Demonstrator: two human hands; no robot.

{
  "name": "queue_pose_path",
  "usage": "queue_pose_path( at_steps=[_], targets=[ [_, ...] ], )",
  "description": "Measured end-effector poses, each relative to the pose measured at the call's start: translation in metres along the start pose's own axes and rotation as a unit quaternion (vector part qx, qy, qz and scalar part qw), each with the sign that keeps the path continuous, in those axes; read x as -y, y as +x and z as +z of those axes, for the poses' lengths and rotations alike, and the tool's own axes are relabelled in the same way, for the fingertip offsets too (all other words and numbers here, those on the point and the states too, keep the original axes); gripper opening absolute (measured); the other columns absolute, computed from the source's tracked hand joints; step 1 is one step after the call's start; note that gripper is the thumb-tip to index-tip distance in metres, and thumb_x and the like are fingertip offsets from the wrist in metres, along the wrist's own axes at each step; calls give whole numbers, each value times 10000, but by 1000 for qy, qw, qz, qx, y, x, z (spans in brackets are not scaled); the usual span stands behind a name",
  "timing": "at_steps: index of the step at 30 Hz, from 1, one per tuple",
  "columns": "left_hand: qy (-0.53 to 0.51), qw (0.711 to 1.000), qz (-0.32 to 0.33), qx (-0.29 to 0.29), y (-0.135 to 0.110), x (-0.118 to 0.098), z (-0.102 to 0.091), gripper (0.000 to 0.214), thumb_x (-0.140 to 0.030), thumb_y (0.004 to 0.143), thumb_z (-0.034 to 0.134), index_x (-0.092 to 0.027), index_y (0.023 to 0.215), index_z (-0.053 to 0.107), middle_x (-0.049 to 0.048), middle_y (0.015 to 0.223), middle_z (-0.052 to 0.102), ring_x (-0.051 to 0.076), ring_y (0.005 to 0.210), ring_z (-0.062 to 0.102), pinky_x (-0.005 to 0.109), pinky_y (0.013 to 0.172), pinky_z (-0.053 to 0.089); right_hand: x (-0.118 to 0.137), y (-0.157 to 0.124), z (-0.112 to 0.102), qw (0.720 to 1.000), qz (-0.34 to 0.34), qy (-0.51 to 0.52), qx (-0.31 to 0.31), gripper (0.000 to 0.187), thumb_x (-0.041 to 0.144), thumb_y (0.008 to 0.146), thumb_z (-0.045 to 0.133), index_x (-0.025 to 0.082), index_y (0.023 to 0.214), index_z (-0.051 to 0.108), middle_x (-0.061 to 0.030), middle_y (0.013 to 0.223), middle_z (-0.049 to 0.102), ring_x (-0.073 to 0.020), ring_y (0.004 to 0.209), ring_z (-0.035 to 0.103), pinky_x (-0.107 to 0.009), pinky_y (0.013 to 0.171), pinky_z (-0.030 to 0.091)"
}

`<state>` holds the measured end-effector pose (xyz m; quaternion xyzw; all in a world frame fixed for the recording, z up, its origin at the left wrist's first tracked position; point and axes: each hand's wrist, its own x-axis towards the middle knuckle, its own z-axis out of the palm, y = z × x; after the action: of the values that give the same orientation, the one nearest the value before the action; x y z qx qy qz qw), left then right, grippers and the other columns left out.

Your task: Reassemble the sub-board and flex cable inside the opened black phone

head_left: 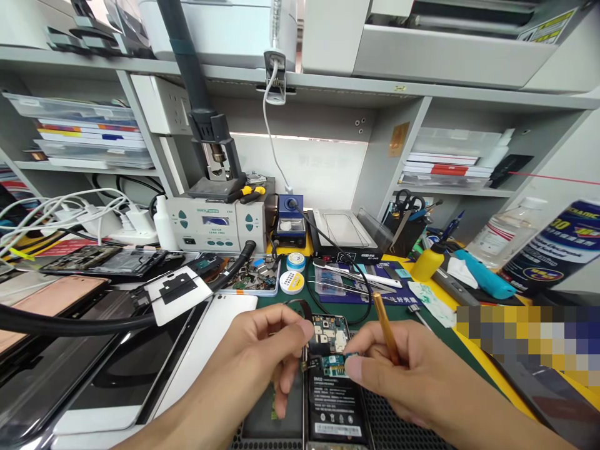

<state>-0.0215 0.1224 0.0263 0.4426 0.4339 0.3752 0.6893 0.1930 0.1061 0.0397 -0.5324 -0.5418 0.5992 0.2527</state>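
Observation:
An opened phone lies before me, its main board [335,334] bare at the top and a black battery [335,400] below. My left hand [269,353] is closed at the phone's left edge, thumb and index finger pinching what looks like a thin dark strip [302,306]. Between the thumb and finger of my right hand [398,369] is a small green circuit board [332,365], held just above the battery's top end. A gold screwdriver-like handle [384,322] rises from the same hand; its tip is hidden. Left of the phone is a dark panel [274,425], partly behind my left hand.
Several phone parts and a white phone panel [215,337] crowd the left. Behind stand a grey hot-air station [210,231], two small round tins [291,281], tweezers [337,286] and a heating plate [347,231]. Bottles [506,231] stand to the right.

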Motion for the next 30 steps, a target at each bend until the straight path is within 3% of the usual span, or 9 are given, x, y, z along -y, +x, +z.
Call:
queue_pose_path(
  at_steps=[4, 8, 13, 17, 20, 24, 30],
  targets=[
    [-55, 998, -14, 7, 0, 0, 2, 262, -393, 854, 724, -187, 737, 613, -82, 489, 441, 54, 373, 307, 144, 330, 377, 3, -1, 1, 1000, 3, -25, -2, 225, 368, 934, 713, 184, 872, 599, 136, 542, 280, -60, 441, 198, -258, 431, 131],
    [-81, 996, -38, 10, 0, -1, 2, 260, -398, 871, 724, -193, 761, 609, -87, 501, 496, 19, 307, 231, 118, 277, 323, 3, -2, 2, 998, -12, -63, -16, 227, 369, 964, 669, 178, 857, 607, 123, 547, 284, -80, 483, 235, -270, 469, 158],
    [-53, 998, -34, 26, -1, -2, -1, 262, -377, 904, 679, -170, 743, 657, -36, 513, 612, 43, 265, 371, 135, 264, 335, 3, -2, 3, 997, -14, -68, -21, 231, 375, 951, 681, 178, 847, 617, 117, 554, 279, -96, 516, 234, -284, 501, 167],
    [-28, 999, -22, 3, 0, -2, -1, 317, -405, 900, 672, -151, 711, 666, 16, 604, 701, 32, 263, 411, 133, 279, 310, 3, -1, 3, 997, -16, -69, -20, 238, 387, 943, 687, 181, 848, 618, 114, 561, 279, -99, 522, 229, -283, 504, 167],
    [-11, 1000, -25, 2, 0, -1, -1, 381, -454, 895, 672, -143, 674, 663, 9, 534, 654, 33, 258, 404, 140, 292, 302, 2, -1, 3, 997, -12, -69, -24, 234, 381, 934, 702, 183, 842, 618, 118, 558, 267, -98, 518, 230, -281, 503, 171],
    [-2, 1000, -21, -8, -1, -1, 0, 397, -478, 890, 679, -150, 669, 644, 14, 588, 686, 31, 266, 406, 146, 300, 308, 1, -2, 2, 997, -11, -72, -22, 236, 387, 936, 698, 179, 856, 624, 120, 541, 288, -94, 506, 242, -278, 496, 169],
    [-12, 999, -46, 10, -1, -2, 1, 400, -493, 914, 640, -194, 655, 586, -65, 331, 469, 66, 249, 316, 150, 286, 304, 3, 0, 2, 997, -10, -72, -18, 219, 357, 943, 688, 173, 841, 627, 126, 527, 273, -81, 477, 234, -266, 466, 159]
  ],
)
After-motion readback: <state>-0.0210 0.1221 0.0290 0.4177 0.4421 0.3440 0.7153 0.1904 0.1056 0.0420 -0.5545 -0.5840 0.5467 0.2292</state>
